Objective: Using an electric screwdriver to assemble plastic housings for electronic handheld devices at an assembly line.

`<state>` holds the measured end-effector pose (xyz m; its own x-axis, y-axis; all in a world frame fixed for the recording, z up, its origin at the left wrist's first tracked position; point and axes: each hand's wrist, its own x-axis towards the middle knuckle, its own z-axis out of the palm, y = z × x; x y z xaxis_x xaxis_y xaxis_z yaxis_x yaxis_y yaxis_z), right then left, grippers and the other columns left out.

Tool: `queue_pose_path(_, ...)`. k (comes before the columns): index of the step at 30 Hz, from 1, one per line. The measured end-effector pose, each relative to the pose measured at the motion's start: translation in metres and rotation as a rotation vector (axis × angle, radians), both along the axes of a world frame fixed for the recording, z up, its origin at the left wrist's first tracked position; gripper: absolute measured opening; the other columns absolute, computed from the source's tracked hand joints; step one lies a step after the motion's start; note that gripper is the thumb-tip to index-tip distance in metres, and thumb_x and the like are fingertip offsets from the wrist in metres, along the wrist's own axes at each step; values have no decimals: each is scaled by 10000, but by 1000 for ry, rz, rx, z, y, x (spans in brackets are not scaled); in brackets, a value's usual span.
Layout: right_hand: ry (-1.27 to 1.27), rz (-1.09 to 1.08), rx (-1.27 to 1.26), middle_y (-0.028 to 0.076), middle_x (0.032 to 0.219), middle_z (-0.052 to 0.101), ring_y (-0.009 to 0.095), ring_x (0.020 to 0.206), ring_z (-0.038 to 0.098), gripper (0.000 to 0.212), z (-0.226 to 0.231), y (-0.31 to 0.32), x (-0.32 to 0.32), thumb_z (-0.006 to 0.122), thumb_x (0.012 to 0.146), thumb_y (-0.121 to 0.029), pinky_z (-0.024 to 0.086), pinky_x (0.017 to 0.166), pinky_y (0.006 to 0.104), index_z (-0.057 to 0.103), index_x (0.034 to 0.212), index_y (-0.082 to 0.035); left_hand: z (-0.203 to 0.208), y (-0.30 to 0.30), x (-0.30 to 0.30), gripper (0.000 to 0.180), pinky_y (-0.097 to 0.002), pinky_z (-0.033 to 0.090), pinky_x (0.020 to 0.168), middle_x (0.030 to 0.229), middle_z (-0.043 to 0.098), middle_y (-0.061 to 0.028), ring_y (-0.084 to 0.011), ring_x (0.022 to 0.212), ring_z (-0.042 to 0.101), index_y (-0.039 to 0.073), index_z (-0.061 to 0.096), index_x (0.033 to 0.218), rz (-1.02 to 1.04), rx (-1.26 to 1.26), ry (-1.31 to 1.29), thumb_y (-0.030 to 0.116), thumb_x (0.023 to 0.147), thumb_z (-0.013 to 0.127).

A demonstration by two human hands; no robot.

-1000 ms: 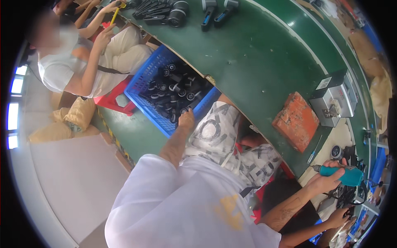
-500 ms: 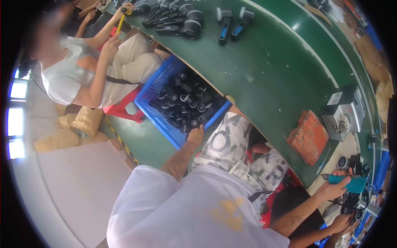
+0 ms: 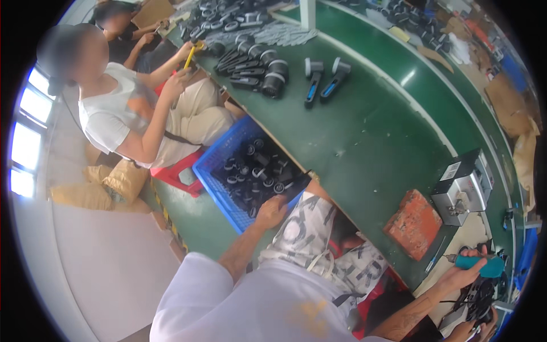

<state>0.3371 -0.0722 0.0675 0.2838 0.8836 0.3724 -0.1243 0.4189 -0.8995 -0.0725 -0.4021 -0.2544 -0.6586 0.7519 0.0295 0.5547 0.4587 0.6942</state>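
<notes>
My left hand (image 3: 270,212) is at the near corner of a blue plastic crate (image 3: 219,206), its fingers curled; what they grip, if anything, is hidden. Inside the crate lie many small black round-ended parts (image 3: 260,174), some with pale rings. Far to the right, my right hand (image 3: 468,275) is closed around a teal electric screwdriver (image 3: 483,267), its bit pointing left over the bench. Below it, another person's hands (image 3: 481,329) work beside a bundle of black cables or parts (image 3: 474,305).
A green workbench (image 3: 353,159) carries an orange-red worn block (image 3: 415,224), a grey metal device (image 3: 464,191), two black handled parts (image 3: 326,80) and rows of black parts (image 3: 259,68). At left a seated co-worker (image 3: 134,114) holds a yellow-handled tool (image 3: 190,57). Yellow sacks (image 3: 122,181) lie behind.
The whole view has shifted, so more of the bench's far end shows. My left hand stays at the crate's near corner, and my right hand still holds the screwdriver.
</notes>
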Motion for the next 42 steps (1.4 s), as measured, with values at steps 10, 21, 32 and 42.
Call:
queue_pose_path(10,-38,180,78,65,818,560,153,722,522,498,-25,13,12,527,1060,-344,430,654,292,477,1330,71,241,98,46,188,-295,527,640,850,682,-100,-181,696,669,27,671,1101,128,516,102,40,914,684)
queue_pose_path(21,-182,36,160,54,764,604,124,689,558,650,-35,1,21,628,980,-419,449,645,262,505,1302,132,258,218,89,275,-331,554,687,880,698,-110,-236,757,694,48,661,1162,-231,524,87,66,892,708)
queue_pose_path(32,-183,0,184,90,869,605,156,745,559,663,-51,-5,13,625,980,-365,462,720,295,411,1392,108,252,225,93,257,-335,533,637,854,692,-92,-225,687,657,54,670,1144,-326,393,97,95,895,715)
queue_pose_path(42,-269,84,290,110,1048,663,137,877,617,452,-74,2,7,677,906,-70,505,779,292,490,1304,34,252,226,94,189,-290,542,721,934,717,-116,-163,795,668,-20,683,1109,-267,368,55,82,950,677)
